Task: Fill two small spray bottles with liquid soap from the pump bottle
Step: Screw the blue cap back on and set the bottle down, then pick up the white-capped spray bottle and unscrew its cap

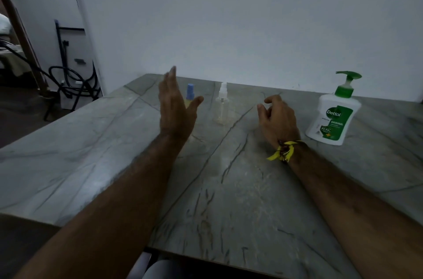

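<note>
A small spray bottle with a blue cap (190, 93) stands near the table's far edge, its body partly hidden behind my left hand (176, 107). That hand is flat and open, thumb out, just in front of the bottle, holding nothing. A clear spray bottle (222, 104) with a clear cap stands upright to its right, between my two hands. My right hand (278, 118), a yellow band on its wrist, hovers with loosely curled fingers and holds nothing. At the far right stands the white Dettol pump bottle (334, 116) with a green pump.
The grey marble table (114, 153) runs up to a white wall at the back. Its left edge drops to the floor, where black hoses and a metal frame (68, 82) stand by a doorway.
</note>
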